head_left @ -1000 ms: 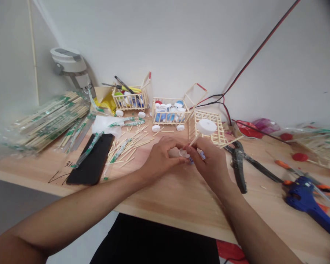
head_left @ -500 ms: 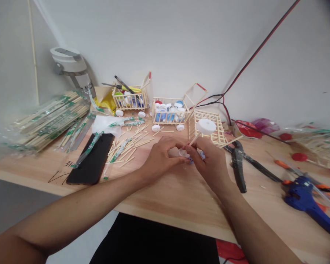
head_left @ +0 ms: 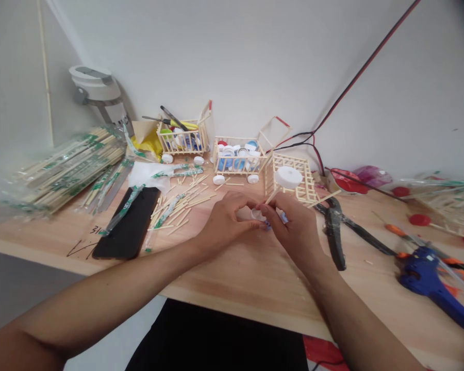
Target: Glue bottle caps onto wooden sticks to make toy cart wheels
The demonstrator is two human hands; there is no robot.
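Note:
My right hand (head_left: 294,221) is closed, pinching a thin wooden stick (head_left: 272,196) that slants up to a white bottle cap (head_left: 288,176) at its far end. My left hand (head_left: 226,219) curls its thumb and fingers around a second, small white cap (head_left: 257,214) at the stick's lower end. Bits of blue show beneath the fingers of my right hand; what they belong to is mostly hidden. Just behind the raised cap lies a wooden-stick basket frame (head_left: 307,180), partly covered by the cap and my right hand.
Two stick carts, one with caps (head_left: 239,157) and one with caps and pens (head_left: 181,139), stand at the wall. Cut sticks (head_left: 185,206) and a black phone (head_left: 129,226) lie left. Pliers (head_left: 335,232) and a blue glue gun (head_left: 423,273) are right. Bagged chopsticks (head_left: 69,170) lie far left.
The raised white cap and its stick have tilted very slightly left. Both hands stay in nearly the same place, and the view has shifted a little.

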